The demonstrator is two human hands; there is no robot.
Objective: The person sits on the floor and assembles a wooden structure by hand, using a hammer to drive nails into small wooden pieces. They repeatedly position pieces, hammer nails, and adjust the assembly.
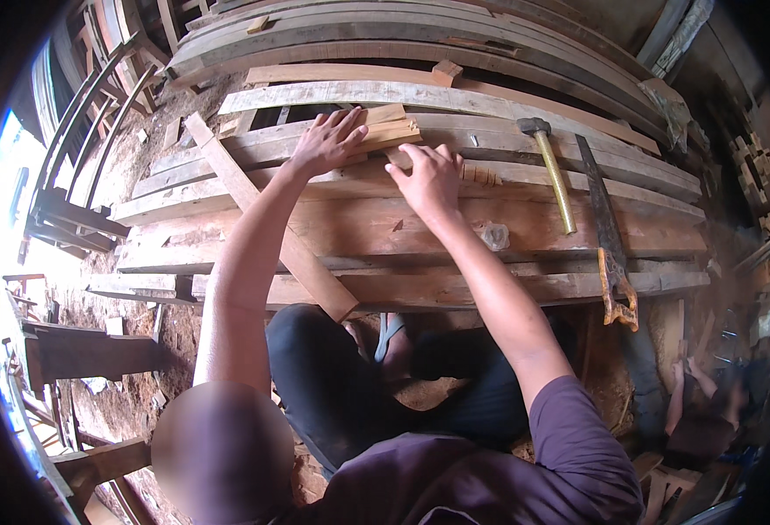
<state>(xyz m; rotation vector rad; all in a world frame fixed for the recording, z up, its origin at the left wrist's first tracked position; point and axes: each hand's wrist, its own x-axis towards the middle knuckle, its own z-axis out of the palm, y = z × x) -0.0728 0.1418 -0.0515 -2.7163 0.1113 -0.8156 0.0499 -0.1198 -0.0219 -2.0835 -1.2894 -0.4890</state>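
Observation:
My left hand [328, 140] lies flat, fingers spread, on a short pale wooden piece [391, 131] and presses it onto the stacked planks [525, 223]. My right hand [429, 179] sits just right of it, knuckles up and fingers bent, with the fingertips at the near edge of that piece. Whatever is under those bent fingers is hidden. Both forearms reach forward over my knees from the lower edge.
A hammer with a yellow handle [553, 175] and a handsaw [608, 241] lie on the planks to the right. A long board [267, 223] runs diagonally across the stack at left. More curved planks [402, 35] are piled behind. Another person's limbs [696, 407] show at lower right.

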